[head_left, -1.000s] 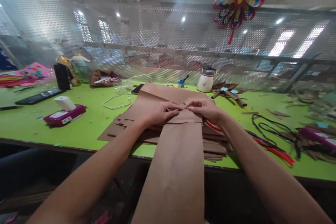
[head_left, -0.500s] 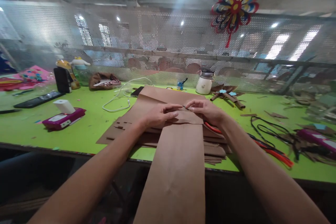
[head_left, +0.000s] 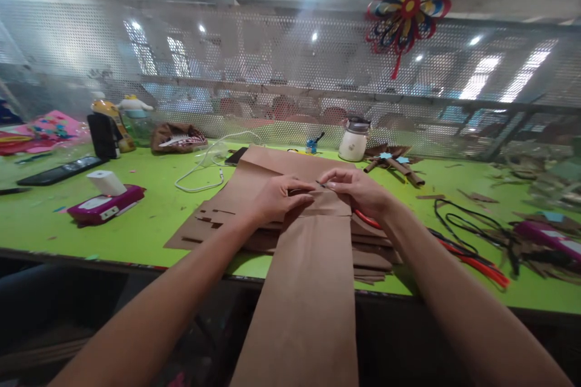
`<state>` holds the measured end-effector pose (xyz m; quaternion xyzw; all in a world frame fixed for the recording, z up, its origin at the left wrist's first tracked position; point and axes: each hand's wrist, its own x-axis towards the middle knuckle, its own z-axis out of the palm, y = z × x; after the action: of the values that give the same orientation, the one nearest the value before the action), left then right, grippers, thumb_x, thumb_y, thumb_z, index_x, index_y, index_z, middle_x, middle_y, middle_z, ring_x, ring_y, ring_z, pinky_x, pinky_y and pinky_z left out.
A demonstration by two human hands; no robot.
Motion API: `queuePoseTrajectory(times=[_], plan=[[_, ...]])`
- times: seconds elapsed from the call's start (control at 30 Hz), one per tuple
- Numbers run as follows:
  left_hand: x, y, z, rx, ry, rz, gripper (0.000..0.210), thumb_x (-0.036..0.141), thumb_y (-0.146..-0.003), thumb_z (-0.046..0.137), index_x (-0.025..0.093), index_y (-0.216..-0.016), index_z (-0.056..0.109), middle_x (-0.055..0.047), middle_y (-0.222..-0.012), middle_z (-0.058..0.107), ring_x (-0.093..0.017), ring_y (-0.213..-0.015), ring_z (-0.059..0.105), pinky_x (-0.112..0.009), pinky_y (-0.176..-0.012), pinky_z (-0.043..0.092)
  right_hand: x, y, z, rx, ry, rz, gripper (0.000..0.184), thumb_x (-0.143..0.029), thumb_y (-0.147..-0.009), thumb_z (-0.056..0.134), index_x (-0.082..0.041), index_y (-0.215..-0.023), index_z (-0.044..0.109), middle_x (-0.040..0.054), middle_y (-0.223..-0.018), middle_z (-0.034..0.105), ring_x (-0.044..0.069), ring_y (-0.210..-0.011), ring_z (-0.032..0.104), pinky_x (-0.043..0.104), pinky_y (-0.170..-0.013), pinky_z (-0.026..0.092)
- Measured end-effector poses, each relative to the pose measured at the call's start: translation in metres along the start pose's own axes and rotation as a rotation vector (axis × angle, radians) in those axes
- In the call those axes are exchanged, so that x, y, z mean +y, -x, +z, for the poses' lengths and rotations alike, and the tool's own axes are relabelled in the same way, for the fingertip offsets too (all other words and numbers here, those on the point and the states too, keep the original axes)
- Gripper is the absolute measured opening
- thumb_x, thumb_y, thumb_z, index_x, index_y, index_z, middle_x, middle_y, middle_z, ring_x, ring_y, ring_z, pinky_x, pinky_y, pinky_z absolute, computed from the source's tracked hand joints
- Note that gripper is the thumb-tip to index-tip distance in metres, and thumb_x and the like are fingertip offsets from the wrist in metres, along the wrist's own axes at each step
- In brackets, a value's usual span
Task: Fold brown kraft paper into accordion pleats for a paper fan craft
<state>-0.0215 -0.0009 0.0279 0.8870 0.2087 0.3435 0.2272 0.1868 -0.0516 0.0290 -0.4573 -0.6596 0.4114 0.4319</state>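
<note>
A long strip of brown kraft paper [head_left: 313,290] runs from the table over its front edge towards me. Its far end has a folded flap [head_left: 329,202]. My left hand [head_left: 285,196] rests on this flap, fingers stretched out and thumb apart, pressing the paper. My right hand [head_left: 356,190] is closed in a pinch at the flap's right side; a small dark tip shows at its fingertips, too small to name. Below that wrist, part of a red curved handle [head_left: 368,219] is visible. More brown paper sheets [head_left: 372,260] lie stacked underneath.
On the left are a purple power strip [head_left: 106,204] with a white charger, a black phone [head_left: 63,170] and a white cable [head_left: 200,184]. A white jar [head_left: 354,140] stands behind the paper. To the right lie black cords [head_left: 458,224] and orange-red handles [head_left: 483,269].
My left thumb and fingers have spread slightly on the flap. The right hand keeps its pinch in nearly the same place. The view has shifted a little.
</note>
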Motion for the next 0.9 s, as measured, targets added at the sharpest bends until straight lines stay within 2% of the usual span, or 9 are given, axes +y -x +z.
queuePoseTrajectory(times=[0.07,0.2,0.3,0.47,0.63,0.73,0.9], plan=[[-0.001,0.0,0.001,0.019,-0.019,0.026,0.024,0.029,-0.078,0.059,0.019,-0.097,0.069,-0.006,-0.091,0.067,-0.014,-0.081,0.06,-0.025,-0.077,0.046,-0.001,0.0,0.001,0.017,-0.019,0.008,0.027,-0.037,-0.073,0.06,-0.018,-0.093,0.059,-0.0053,-0.052,0.041,0.006,-0.043,0.029,0.023,-0.041,0.02],[-0.004,0.0,0.001,0.051,-0.041,0.096,0.022,0.028,-0.08,0.056,0.018,-0.095,0.069,-0.007,-0.089,0.068,-0.013,-0.078,0.06,-0.024,-0.074,0.047,-0.003,0.0,0.001,0.011,-0.045,-0.016,0.024,-0.036,-0.071,0.063,-0.019,-0.089,0.062,-0.0015,-0.066,0.056,0.008,-0.053,0.044,0.023,-0.049,0.031],[-0.005,0.001,0.0,0.066,-0.049,0.101,0.023,0.028,-0.081,0.055,0.018,-0.095,0.07,-0.008,-0.089,0.068,-0.014,-0.078,0.06,-0.024,-0.073,0.047,-0.007,0.001,-0.001,0.002,-0.046,-0.058,0.027,-0.036,-0.071,0.064,-0.018,-0.091,0.063,0.0012,-0.077,0.061,0.01,-0.065,0.052,0.023,-0.059,0.038],[-0.001,0.001,-0.003,0.073,0.0,0.005,0.022,0.028,-0.079,0.057,0.017,-0.093,0.07,-0.007,-0.088,0.069,-0.014,-0.078,0.061,-0.024,-0.073,0.047,-0.019,0.01,-0.006,-0.075,0.03,-0.093,0.033,-0.031,-0.065,0.07,-0.018,-0.096,0.065,0.0045,-0.092,0.065,0.015,-0.082,0.058,0.028,-0.072,0.044],[0.008,0.001,-0.009,0.059,0.04,-0.101,0.021,0.029,-0.077,0.059,0.017,-0.09,0.07,-0.004,-0.084,0.07,-0.013,-0.075,0.061,-0.023,-0.068,0.046,-0.029,0.02,-0.018,-0.212,0.081,-0.101,0.035,-0.025,-0.068,0.066,-0.019,-0.102,0.065,0.0069,-0.108,0.063,0.022,-0.103,0.055,0.034,-0.086,0.043],[0.01,0.001,-0.011,0.051,0.059,-0.127,0.019,0.029,-0.076,0.059,0.017,-0.085,0.071,-0.003,-0.08,0.07,-0.013,-0.071,0.06,-0.023,-0.067,0.046,-0.027,0.021,-0.022,-0.242,0.073,-0.075,0.037,-0.023,-0.07,0.062,-0.019,-0.107,0.064,0.0072,-0.111,0.062,0.023,-0.105,0.054,0.036,-0.088,0.044],[0.009,0.001,-0.011,0.032,0.083,-0.157,0.019,0.029,-0.076,0.058,0.017,-0.086,0.07,-0.003,-0.08,0.07,-0.013,-0.072,0.059,-0.023,-0.066,0.045,-0.023,0.019,-0.021,-0.179,0.066,-0.047,0.037,-0.023,-0.07,0.063,-0.018,-0.107,0.064,0.0075,-0.107,0.064,0.022,-0.096,0.058,0.036,-0.084,0.046]])
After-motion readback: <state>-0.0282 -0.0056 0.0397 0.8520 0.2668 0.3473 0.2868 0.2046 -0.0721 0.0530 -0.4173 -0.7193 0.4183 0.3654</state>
